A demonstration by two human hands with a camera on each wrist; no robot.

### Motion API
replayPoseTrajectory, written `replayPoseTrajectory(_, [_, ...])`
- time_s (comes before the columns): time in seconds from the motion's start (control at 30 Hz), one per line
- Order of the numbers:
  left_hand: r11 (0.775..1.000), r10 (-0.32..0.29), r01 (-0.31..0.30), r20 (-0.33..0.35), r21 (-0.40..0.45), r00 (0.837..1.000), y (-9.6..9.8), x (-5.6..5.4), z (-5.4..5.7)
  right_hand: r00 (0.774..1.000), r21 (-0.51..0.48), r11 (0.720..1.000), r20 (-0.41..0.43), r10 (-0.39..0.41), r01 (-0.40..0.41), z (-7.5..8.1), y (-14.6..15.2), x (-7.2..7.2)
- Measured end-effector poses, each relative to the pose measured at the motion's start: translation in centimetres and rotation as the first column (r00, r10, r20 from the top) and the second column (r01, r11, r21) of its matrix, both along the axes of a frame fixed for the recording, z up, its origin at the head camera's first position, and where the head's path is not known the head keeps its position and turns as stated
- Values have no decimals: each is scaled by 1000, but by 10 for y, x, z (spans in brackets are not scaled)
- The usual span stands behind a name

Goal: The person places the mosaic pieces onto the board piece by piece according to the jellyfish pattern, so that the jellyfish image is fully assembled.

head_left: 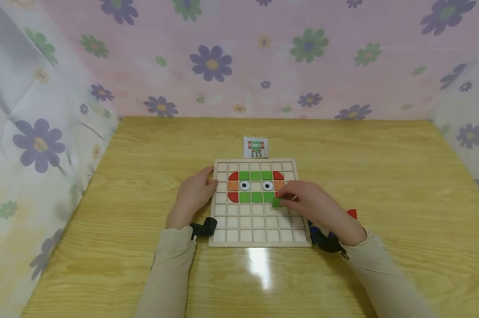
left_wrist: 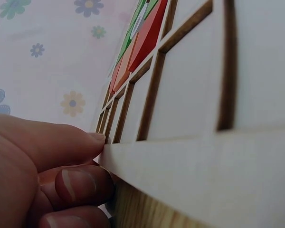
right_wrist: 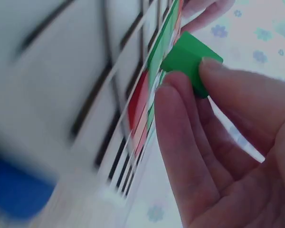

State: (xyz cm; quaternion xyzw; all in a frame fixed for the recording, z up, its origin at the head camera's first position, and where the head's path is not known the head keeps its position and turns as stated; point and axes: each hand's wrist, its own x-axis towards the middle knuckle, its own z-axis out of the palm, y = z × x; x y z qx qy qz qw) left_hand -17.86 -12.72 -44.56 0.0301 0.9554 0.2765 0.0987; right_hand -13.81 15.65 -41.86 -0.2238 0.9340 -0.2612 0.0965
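Head view: green square piece [head_left: 277,202] is pinched between thumb and fingers of the right hand [head_left: 316,207], at three o'clock from the centre of the gridded board [head_left: 259,244]; contact with the board cannot be confirmed. Left hand [head_left: 195,192] grips the board's edge at ten o'clock, thumb against the rim, fingers curled. Printed card [head_left: 256,147] lies just beyond twelve o'clock.
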Motion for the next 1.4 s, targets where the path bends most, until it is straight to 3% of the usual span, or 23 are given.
replayPoseTrajectory(0.17, [1000,-1,1,3,-1,1000,1,1,-3,995,42,997,-70,68,-66,0,-21,-4])
replayPoseTrajectory(0.43, [1000,-8,8,-8,1,1000,1,2,-3,994,72,995,-72,76,-71,-3,-43,-4])
replayPoseTrajectory(0.73, [1000,-3,3,-16,-2,1000,2,2,-1,983,88,991,-148,110,-97,-7,-48,1])
replayPoseTrajectory(1.17, [1000,5,-5,-8,2,1000,2,2,1,979,104,992,-181,90,-71,-10,-52,3])
replayPoseTrajectory(1.4, [1000,6,-6,1,-5,1000,1,1,0,986,96,992,-137,89,-76,-9,-48,1])
